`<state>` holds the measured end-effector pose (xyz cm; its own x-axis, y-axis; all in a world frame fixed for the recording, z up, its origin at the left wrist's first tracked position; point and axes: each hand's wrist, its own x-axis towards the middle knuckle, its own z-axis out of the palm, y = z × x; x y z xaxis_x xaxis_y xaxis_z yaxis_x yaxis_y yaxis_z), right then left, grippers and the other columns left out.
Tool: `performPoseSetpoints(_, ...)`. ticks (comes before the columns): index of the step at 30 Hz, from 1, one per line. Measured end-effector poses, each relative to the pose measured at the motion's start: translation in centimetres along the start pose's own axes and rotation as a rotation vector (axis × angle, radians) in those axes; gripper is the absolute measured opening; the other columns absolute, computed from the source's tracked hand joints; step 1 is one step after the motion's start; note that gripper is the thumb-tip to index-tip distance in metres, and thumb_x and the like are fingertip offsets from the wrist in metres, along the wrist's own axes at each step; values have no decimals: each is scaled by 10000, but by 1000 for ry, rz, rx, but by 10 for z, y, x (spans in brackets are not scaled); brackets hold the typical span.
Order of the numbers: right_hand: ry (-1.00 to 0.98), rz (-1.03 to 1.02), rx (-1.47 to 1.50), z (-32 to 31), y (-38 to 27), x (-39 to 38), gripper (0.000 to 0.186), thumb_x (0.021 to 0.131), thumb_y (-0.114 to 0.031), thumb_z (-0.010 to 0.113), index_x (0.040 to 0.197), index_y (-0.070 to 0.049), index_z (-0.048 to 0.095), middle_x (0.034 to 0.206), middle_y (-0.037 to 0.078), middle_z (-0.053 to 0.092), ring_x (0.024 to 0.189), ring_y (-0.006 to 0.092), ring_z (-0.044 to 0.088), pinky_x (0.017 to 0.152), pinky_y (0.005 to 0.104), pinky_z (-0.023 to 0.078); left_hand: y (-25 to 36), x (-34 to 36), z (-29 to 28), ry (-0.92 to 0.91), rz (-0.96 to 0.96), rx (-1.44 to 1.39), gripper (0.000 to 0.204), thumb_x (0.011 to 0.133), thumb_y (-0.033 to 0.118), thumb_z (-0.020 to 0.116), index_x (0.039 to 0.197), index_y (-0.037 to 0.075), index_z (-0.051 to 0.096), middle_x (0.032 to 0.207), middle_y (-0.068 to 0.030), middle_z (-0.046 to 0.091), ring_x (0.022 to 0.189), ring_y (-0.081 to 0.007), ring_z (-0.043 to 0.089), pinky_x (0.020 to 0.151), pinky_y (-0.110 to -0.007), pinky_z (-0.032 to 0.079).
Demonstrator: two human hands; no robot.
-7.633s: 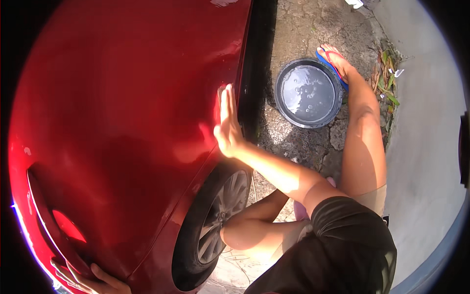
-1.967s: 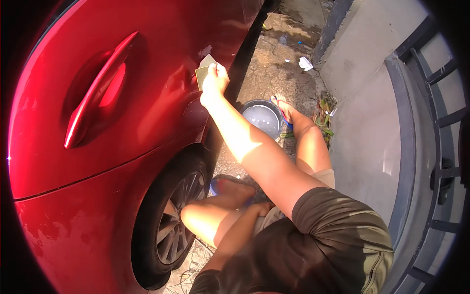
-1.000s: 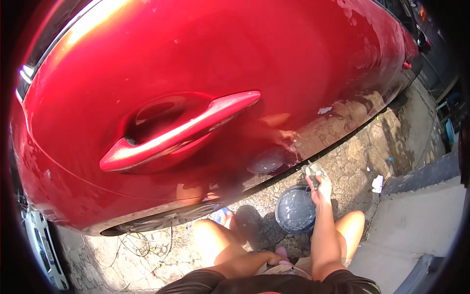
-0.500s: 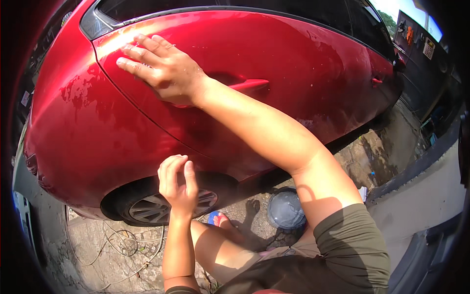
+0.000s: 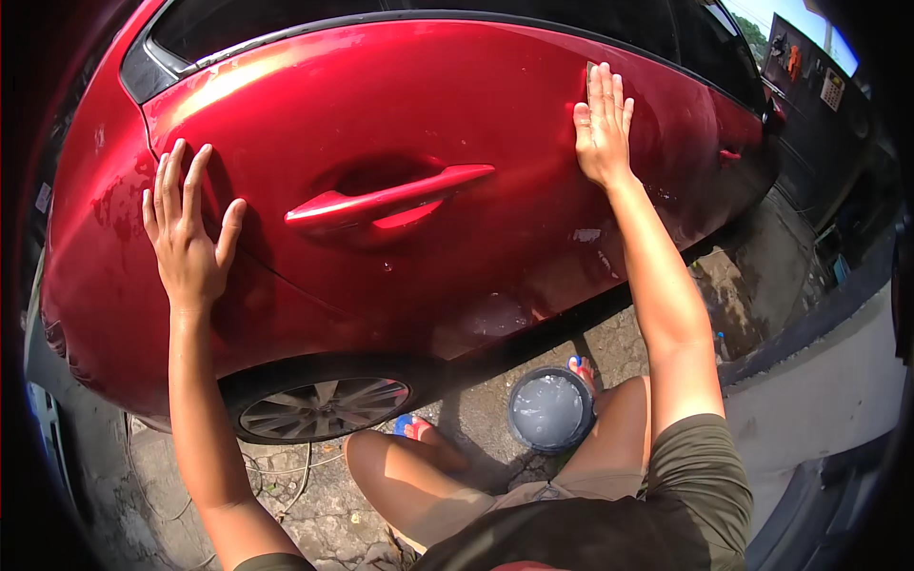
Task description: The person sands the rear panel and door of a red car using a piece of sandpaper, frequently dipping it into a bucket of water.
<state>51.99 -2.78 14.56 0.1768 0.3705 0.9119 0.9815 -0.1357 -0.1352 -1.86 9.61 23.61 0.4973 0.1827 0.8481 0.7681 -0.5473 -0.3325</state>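
The red car (image 5: 428,105) fills the upper view, its rear door and fender shiny with wet patches and drops. My left hand (image 5: 190,238) is at the rear fender by the door seam, fingers spread; whether it touches the paint I cannot tell. Farther right, my right hand (image 5: 604,128) lies flat on the door panel, fingers stretched upward. A small grey edge shows beside its fingertips; I cannot make out whether it is a thing or a reflection. Between my hands is the red door handle (image 5: 390,197).
A dark round bucket (image 5: 550,409) of cloudy liquid stands on the ground between my feet. The rear wheel (image 5: 324,409) is at lower left, near a thin hose (image 5: 303,485). At the right runs a low grey wall (image 5: 809,381). Tools hang on a dark panel (image 5: 809,86).
My right hand has swept rightward along the door from the rear seam to beyond the handle. My left hand has risen from above the wheel to the fender, its fingers opening out.
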Motion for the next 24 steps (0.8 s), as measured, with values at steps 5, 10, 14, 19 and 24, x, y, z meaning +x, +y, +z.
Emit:
performPoseSetpoints(5, -11, -552, 137, 45, -276, 79, 624, 1112, -433, 353, 1646, -112, 318, 1715, 107, 303, 1598, 322, 239, 1284, 612, 72, -16, -6, -6, -42, 30, -8, 675, 992, 468, 637, 1586, 207, 454, 1677, -89, 372, 1570, -296, 305, 1276, -526, 171)
performPoseSetpoints(10, -122, -566, 145, 33, -243, 59, 633, 1107, -411, 369, 1676, -161, 248, 1743, 56, 245, 1621, 279, 174, 1287, 611, 49, -28, -14, -12, -49, 28, 11, 681, 996, 476, 622, 1592, 199, 446, 1686, -87, 363, 1575, -293, 298, 1278, -525, 171)
performPoseSetpoints(14, -136, 265, -20, -15, 26, -31, 661, 1133, -424, 287, 1702, -152, 93, 1778, 94, 36, 1636, 329, 25, 1264, 635, -23, -8, 0, -7, 14, 15, 15, 674, 981, 450, 632, 1580, 195, 457, 1673, -86, 382, 1566, -304, 314, 1275, -535, 179)
performPoseSetpoints(19, -6, 180, 68, 14, -56, -7, 692, 1129, -447, 278, 1690, -79, 109, 1768, 144, 65, 1630, 369, 24, 1275, 612, -11, -8, -4, -1, -2, 15, -1, 673, 986, 457, 626, 1582, 194, 454, 1675, -79, 381, 1570, -301, 308, 1278, -539, 176)
performPoseSetpoints(24, -135, -597, 321, 37, -261, 49, 626, 1104, -429, 343, 1651, -126, 308, 1743, 137, 205, 1615, 334, 173, 1280, 631, 103, -21, -8, 0, -12, 38, -39, 655, 1009, 464, 610, 1582, 186, 455, 1678, -68, 383, 1580, -284, 293, 1286, -535, 157)
